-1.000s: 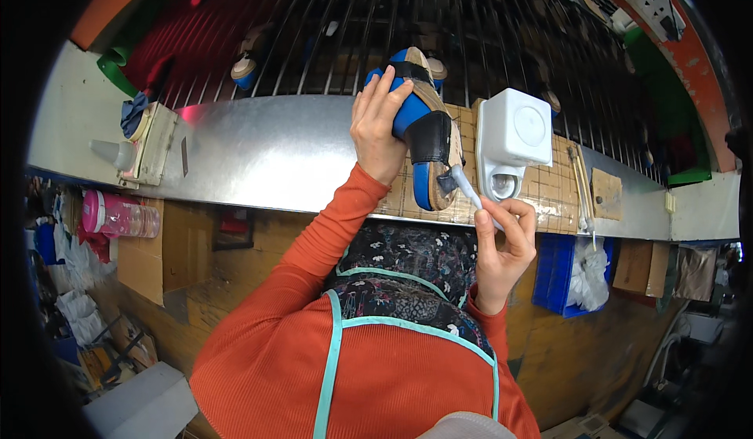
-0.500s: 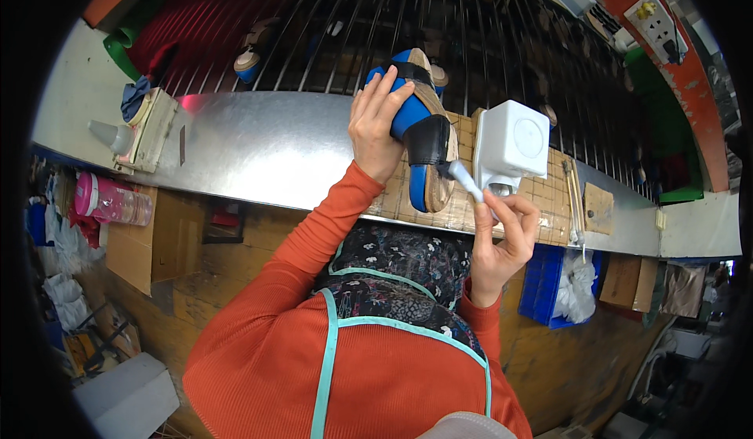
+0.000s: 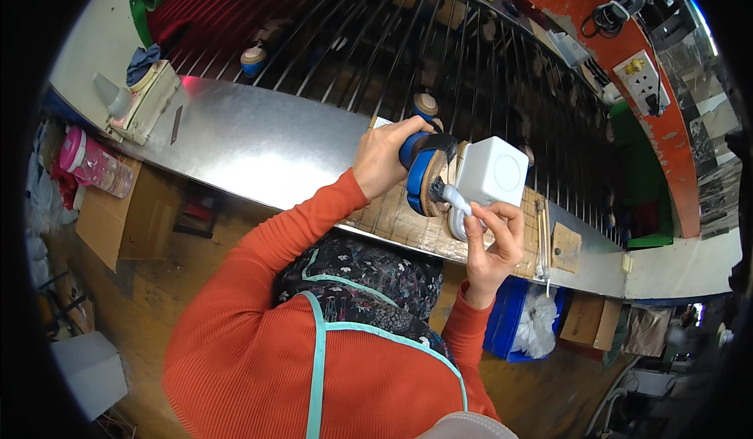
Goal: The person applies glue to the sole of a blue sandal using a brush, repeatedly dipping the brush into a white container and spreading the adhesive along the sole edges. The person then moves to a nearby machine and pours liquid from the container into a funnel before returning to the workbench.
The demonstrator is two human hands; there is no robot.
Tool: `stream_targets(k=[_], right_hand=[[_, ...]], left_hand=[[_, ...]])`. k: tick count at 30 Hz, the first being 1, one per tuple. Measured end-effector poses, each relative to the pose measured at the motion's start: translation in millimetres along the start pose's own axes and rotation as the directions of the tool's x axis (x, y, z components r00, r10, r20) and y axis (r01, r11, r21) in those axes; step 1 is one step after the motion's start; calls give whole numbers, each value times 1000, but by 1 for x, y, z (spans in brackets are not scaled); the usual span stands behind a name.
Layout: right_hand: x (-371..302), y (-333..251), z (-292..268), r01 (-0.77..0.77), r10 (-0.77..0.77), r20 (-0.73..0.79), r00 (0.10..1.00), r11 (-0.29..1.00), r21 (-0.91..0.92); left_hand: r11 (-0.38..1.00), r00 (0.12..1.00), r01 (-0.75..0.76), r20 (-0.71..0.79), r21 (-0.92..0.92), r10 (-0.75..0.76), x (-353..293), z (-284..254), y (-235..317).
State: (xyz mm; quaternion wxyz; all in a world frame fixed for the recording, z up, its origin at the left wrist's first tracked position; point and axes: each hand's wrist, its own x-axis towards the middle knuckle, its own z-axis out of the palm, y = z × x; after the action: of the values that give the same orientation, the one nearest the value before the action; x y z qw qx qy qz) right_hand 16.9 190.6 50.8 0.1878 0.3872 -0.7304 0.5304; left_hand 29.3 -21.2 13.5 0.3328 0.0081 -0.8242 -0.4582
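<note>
My left hand [image 3: 382, 159] is closed round a blue shoe last with a black-strapped sandal [image 3: 419, 180] on it. Its beige sole faces to the right, and the last is tilted above the work board. Between thumb and fingertips, my right hand [image 3: 496, 243] pinches a small brush with a pale handle [image 3: 457, 200]. The dark bristle end is against or very close to the sole; exact contact is hard to tell. Just behind the brush stands a white plastic container [image 3: 492, 171], its lower opening partly hidden by my fingers.
A patterned board [image 3: 384, 215] covers part of the metal ledge [image 3: 259, 145]. Thin sticks [image 3: 541, 239] lie right of the container. Beyond the ledge run metal rollers [image 3: 357, 54] carrying more shoes on lasts [image 3: 253, 60]. A blue crate [image 3: 502, 321] with plastic bags sits below.
The sandal has been turned and lowered, so its sole end now points more towards me. My left hand has come down with it; the brush stays at the sole. The whole view has shifted.
</note>
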Motion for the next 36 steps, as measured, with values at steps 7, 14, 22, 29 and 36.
stream_targets(k=[7,14,22,29,36], right_hand=[[26,2,-13,68,-71,105,992,997,25],[37,4,-15,146,-143,122,982,989,-12],[35,8,-22,119,-108,164,981,991,-55],[26,15,-26,118,-104,167,981,990,-78],[19,22,-33,123,-100,198,975,987,-105]], left_hand=[[996,967,24,255,-85,-2,0,-6,-1],[984,773,174,615,29,-155,-3,-12,-3],[828,503,478,864,-292,14,-8,-7,-1],[764,309,618,951,-185,-20,-14,-5,2],[602,177,786,984,-137,-7,-21,-2,5]])
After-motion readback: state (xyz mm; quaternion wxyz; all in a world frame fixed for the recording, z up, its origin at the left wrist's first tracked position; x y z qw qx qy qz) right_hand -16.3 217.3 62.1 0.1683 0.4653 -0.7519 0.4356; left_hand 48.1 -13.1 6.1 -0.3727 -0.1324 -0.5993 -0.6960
